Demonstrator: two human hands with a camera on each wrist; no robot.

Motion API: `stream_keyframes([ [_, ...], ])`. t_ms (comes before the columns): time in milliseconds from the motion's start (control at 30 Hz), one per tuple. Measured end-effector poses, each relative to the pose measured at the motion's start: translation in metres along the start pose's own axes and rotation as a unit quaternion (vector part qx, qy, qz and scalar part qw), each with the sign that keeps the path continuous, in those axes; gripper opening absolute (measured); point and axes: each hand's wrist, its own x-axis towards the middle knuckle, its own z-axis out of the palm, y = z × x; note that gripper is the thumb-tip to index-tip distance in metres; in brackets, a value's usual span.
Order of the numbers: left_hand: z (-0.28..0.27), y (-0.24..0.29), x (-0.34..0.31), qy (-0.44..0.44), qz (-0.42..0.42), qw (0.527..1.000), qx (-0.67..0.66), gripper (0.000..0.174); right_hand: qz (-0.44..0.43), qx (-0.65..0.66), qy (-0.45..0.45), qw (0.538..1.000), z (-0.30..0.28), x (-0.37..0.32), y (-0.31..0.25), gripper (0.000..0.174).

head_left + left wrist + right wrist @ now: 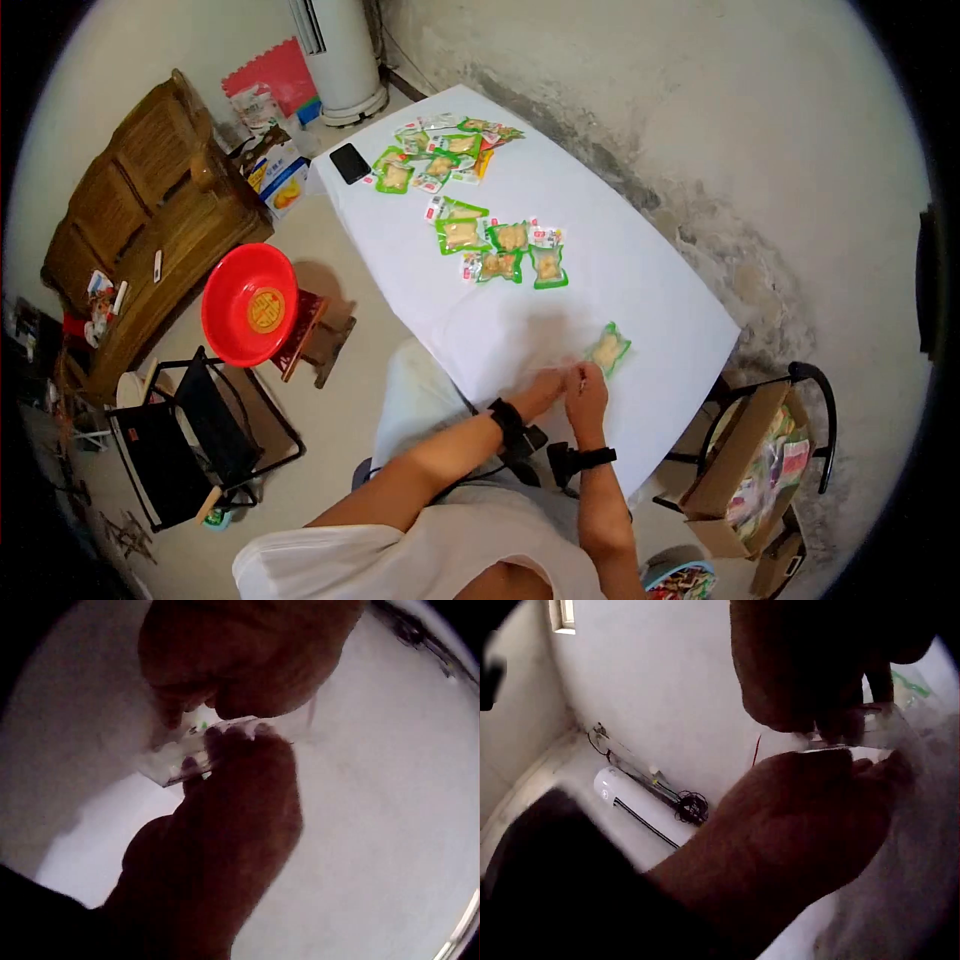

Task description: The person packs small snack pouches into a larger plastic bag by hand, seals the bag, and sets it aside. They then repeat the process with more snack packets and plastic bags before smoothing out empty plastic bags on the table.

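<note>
Both hands meet near the table's front edge and hold a thin clear plastic piece, perhaps a bag (166,769). My left hand (540,393) pinches it from the left; in the left wrist view the curled fingers hide part of it. My right hand (587,393) grips it close beside the left, its fingers bent. In the right wrist view the clear plastic (909,739) shows past the fingertips. Just beyond the right hand, a green-edged clear food packet (608,350) with pale pieces inside lies on the white table (650,420).
Several similar packets (461,234) lie mid-table, with another group (440,165) and a black phone (350,163) at the far end. Left of the table, a red basin (225,310) sits on a stool. A carton (715,490) of packages stands at right, by the wall.
</note>
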Motion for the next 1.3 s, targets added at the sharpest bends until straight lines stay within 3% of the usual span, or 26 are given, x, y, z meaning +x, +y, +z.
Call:
stream_keyframes([
  [33,0.001,-0.005,-0.006,-0.041,-0.075,0.995,0.043,0.037,0.034,0.01,-0.01,0.999,0.001,0.0,0.002,0.008],
  [67,0.007,-0.009,-0.016,-0.04,-0.078,0.995,0.044,0.037,0.068,0.02,-0.021,0.997,0.001,-0.002,0.002,0.009],
  [100,-0.002,0.011,-0.039,0.029,-0.015,0.992,-0.126,0.038,0.065,0.022,-0.022,0.997,0.0,-0.004,-0.002,0.009],
  [133,-0.015,0.029,-0.06,0.098,0.052,0.951,-0.289,0.038,0.037,0.002,-0.007,0.999,-0.001,-0.004,-0.006,0.009],
  [167,-0.032,0.038,-0.079,0.1,0.054,0.952,-0.285,0.038,0.008,-0.018,0.009,1.0,-0.003,-0.005,-0.011,0.009],
  [233,-0.072,0.041,-0.114,-0.006,-0.015,0.958,-0.288,0.034,-0.016,-0.024,0.006,1.0,-0.007,-0.012,-0.016,0.008],
  [267,-0.087,0.026,-0.116,0.057,0.032,0.957,-0.284,0.036,-0.036,-0.034,0.001,0.999,-0.01,-0.015,-0.017,0.008],
  [300,-0.107,0.01,-0.112,0.085,-0.045,0.927,-0.363,0.036,-0.035,-0.034,0.004,0.999,-0.013,-0.019,-0.02,0.008],
  [367,-0.146,-0.029,-0.095,0.221,-0.062,0.873,-0.431,0.023,-0.07,-0.082,-0.016,0.994,-0.02,-0.026,-0.026,0.006],
  [400,-0.161,-0.066,-0.078,0.256,-0.015,0.847,-0.465,0.018,-0.068,-0.084,-0.012,0.994,-0.021,-0.029,-0.026,0.006],
  [433,-0.187,-0.084,-0.068,0.283,-0.049,0.855,-0.433,0.016,-0.04,-0.078,-0.03,0.996,-0.022,-0.034,-0.026,0.005],
  [467,-0.199,-0.041,-0.069,0.434,-0.138,0.794,-0.403,0.018,-0.01,-0.072,-0.049,0.996,-0.023,-0.038,-0.026,0.005],
  [533,-0.227,-0.053,-0.048,0.5,-0.154,0.784,-0.334,0.031,-0.046,-0.07,-0.007,0.996,-0.025,-0.039,-0.029,0.007],
  [633,-0.254,-0.079,-0.019,0.497,-0.174,0.769,-0.362,0.045,-0.018,-0.038,-0.041,0.998,-0.029,-0.041,-0.026,0.008],
  [700,-0.267,-0.131,0.017,0.522,-0.143,0.814,-0.211,0.057,-0.017,-0.048,-0.037,0.998,-0.031,-0.039,-0.026,0.008],
  [800,-0.279,-0.14,0.039,0.527,-0.177,0.802,-0.219,0.064,-0.011,-0.057,-0.047,0.997,-0.033,-0.034,-0.03,0.009],
  [967,-0.286,-0.155,0.044,0.484,-0.256,0.826,-0.136,0.055,-0.025,-0.046,-0.049,0.997,-0.029,-0.034,-0.032,0.008],
  [1033,-0.29,-0.132,0.027,0.388,-0.215,0.896,-0.021,0.033,-0.033,-0.04,-0.038,0.998,-0.024,-0.034,-0.032,0.007],
  [1067,-0.285,-0.133,0.022,0.379,-0.218,0.899,-0.02,0.033,-0.04,-0.037,-0.024,0.998,-0.024,-0.036,-0.032,0.007],
  [1133,-0.278,-0.131,0.011,0.427,-0.112,0.835,-0.327,0.015,-0.022,-0.033,-0.025,0.999,-0.024,-0.036,-0.033,0.006],
  [1200,-0.277,-0.106,-0.019,0.406,-0.151,0.833,-0.345,0.013,-0.003,-0.03,-0.021,0.999,-0.026,-0.037,-0.033,0.006],
  [1300,-0.254,-0.074,-0.074,0.362,-0.124,0.808,-0.448,0.018,0.007,0.002,-0.01,1.0,-0.028,-0.031,-0.033,0.006],
])
